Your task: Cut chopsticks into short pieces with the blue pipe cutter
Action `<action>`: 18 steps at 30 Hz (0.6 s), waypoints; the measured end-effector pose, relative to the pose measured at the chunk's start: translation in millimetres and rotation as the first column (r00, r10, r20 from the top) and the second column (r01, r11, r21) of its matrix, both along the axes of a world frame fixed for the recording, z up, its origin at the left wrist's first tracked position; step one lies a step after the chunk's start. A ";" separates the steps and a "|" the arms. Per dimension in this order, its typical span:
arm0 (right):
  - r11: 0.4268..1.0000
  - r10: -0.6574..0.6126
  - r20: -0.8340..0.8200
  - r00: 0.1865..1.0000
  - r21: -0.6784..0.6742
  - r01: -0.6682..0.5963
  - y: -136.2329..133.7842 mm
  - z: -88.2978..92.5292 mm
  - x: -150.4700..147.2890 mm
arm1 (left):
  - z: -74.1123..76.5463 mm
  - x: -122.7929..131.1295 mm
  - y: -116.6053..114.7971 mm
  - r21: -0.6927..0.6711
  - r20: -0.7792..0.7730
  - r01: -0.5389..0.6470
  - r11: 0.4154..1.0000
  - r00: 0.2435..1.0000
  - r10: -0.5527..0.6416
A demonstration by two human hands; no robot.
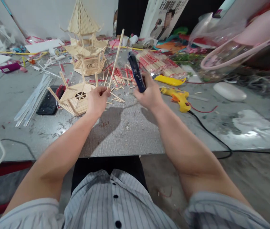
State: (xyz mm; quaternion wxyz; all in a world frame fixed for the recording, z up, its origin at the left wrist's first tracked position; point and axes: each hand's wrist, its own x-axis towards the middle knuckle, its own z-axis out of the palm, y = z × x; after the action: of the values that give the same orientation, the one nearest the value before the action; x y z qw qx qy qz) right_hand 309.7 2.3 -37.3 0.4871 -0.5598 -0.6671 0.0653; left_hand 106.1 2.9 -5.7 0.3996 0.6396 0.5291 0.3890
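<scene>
My left hand (99, 98) pinches the lower end of a long wooden stick (116, 58), which leans up and to the right. Dark blue and narrow, a hand tool (136, 70) is gripped in my right hand (150, 92); its exact kind is not clear. Close by my left hand sits a six-sided stick-built base (74, 97) with short upright posts and a spoked opening; my hand covers part of its right side. Behind it stands a tiered pavilion model (84, 41) of sticks with a pointed roof. Short cut stick pieces (117, 98) lie between my hands.
A yellow glue gun (179, 98) with a black cord lies right, near a yellow-handled tool (169, 80). Red-wrapped stick bundles (159, 62) lie behind. Clear glue sticks (33, 100) and a black phone (47, 103) are left. A white mouse-shaped object (230, 91) sits far right.
</scene>
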 end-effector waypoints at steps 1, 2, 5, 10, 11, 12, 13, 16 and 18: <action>0.999 -0.010 0.052 0.999 -0.041 0.012 2.5 0.8 9.0 | -0.3 -0.7 0.7 0.039 0.005 -0.033 0.999 0.999 0.032; 0.995 -0.008 0.099 0.995 -0.099 0.018 5.1 0.8 17.1 | -1.0 -1.0 1.0 0.081 0.018 -0.076 0.994 0.997 0.075; 0.965 0.045 0.234 0.971 -0.261 0.018 10.4 -0.7 31.0 | -3.4 0.4 0.6 0.110 0.050 -0.104 0.989 0.994 0.099; 0.940 0.132 0.335 0.933 -0.341 -0.011 4.6 3.5 21.3 | -0.1 4.4 -4.1 -0.007 0.183 -0.042 0.999 0.982 0.042; 0.939 0.141 0.342 0.929 -0.343 -0.017 2.5 5.2 18.5 | 1.3 5.1 -5.4 -0.025 0.194 -0.020 0.999 0.981 0.025; 0.940 0.156 0.346 0.925 -0.338 -0.032 0.7 6.7 16.3 | 2.7 5.8 -6.6 -0.039 0.198 0.002 0.999 0.980 0.005; 0.942 0.175 0.349 0.921 -0.330 -0.054 -0.8 8.1 14.7 | 3.9 6.4 -7.6 -0.049 0.198 0.024 0.999 0.980 -0.013; 0.943 0.215 0.355 0.910 -0.318 -0.099 -3.0 10.5 12.9 | 6.3 7.4 -9.5 -0.071 0.199 0.063 0.996 0.979 -0.048; 0.938 0.209 0.358 0.910 -0.336 -0.084 -3.3 11.2 13.1 | 7.0 7.3 -9.8 -0.079 0.206 0.074 0.994 0.977 -0.056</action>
State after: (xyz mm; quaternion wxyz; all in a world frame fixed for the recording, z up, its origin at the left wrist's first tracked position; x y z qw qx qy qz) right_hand 322.8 -1.1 -26.1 0.2439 -0.5794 -0.7719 0.0949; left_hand 113.4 -6.8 1.4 0.4913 0.5955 0.4807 0.4159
